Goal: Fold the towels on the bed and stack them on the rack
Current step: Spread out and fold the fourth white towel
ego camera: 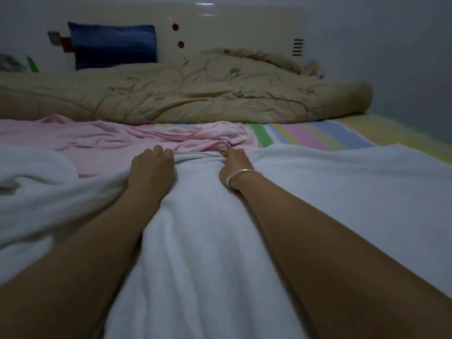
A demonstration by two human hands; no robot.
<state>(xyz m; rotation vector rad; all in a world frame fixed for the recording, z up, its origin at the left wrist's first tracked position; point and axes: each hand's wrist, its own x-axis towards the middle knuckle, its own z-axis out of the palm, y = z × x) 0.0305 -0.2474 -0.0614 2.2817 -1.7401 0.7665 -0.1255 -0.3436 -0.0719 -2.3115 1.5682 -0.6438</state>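
Note:
A large white towel (200,228) lies spread over the near part of the bed, bunched into ridges between my arms. My left hand (151,167) grips its far edge with curled fingers. My right hand (234,165), a silver bracelet on the wrist, pinches the same far edge a short way to the right. Just beyond that edge a pink towel (102,143) lies crumpled on the bed. No rack is in view.
A rumpled tan quilt (195,94) fills the far half of the bed. A blue pillow (112,45) leans on the cream headboard (232,28). The striped pastel sheet (318,133) shows at the right, beside a grey wall (391,57).

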